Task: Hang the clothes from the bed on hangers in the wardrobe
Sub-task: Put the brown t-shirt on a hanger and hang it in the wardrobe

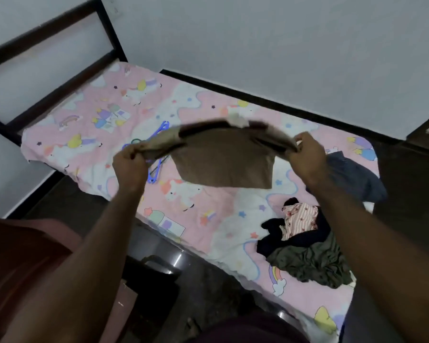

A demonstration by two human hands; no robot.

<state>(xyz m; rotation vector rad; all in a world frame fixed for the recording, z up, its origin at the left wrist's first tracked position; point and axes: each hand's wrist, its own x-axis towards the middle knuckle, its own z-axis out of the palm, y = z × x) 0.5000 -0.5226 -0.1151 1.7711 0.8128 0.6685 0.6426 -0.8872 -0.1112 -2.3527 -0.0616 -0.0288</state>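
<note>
— What are the hands doing?
— Both are raised over the bed. The left hand grips one end of a brown garment, its fingers curled round bunched cloth. The right hand pinches the other end the same way.
— So where is the garment?
— In the air above the sheet, stretched between the hands with its body hanging down. It is blurred.
— Any hangers?
— Blue hangers lie on the bed just beyond the left hand, partly hidden by the garment.
— Other clothes?
— There is a pile near the bed's near right corner: a striped piece on a dark piece, touching an olive piece. A blue cloth lies at the right edge, behind the right forearm.
</note>
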